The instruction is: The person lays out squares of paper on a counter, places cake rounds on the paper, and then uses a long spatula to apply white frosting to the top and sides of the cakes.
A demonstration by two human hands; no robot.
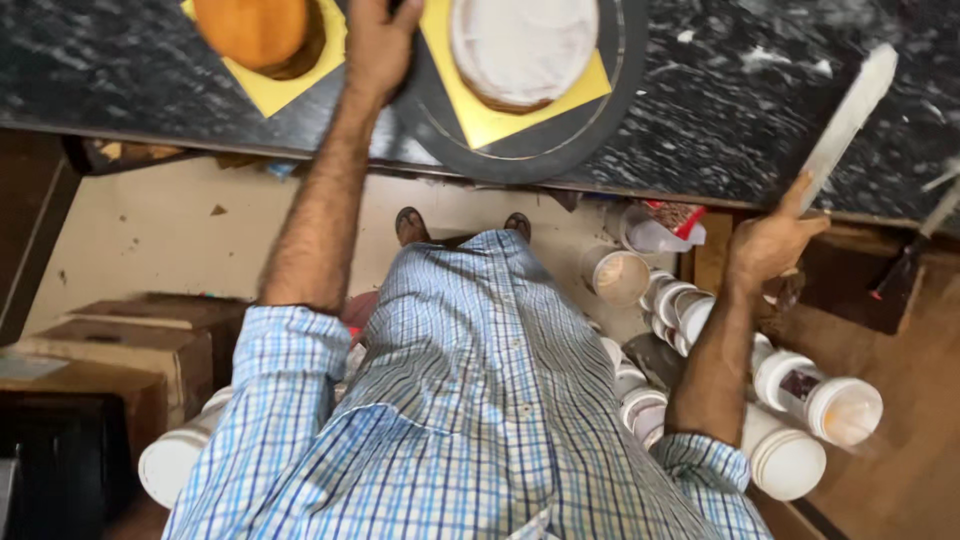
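Checked shirt (480, 400) fills foreground. Left hand (378, 45) rests on black turntable (520, 150) (finger state indiscernible) beside white-iced cake (522, 48). Right hand (770, 245) grips long icing knife (848, 118), blade raised over dark counter (720, 110).

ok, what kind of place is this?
Probably a bakery or cake-decorating workspace. A white-iced round cake sits on a yellow square board on a dark round turntable, the right hand holds a long flat icing spatula, and white plastic tubs crowd the floor below the black speckled stone counter.
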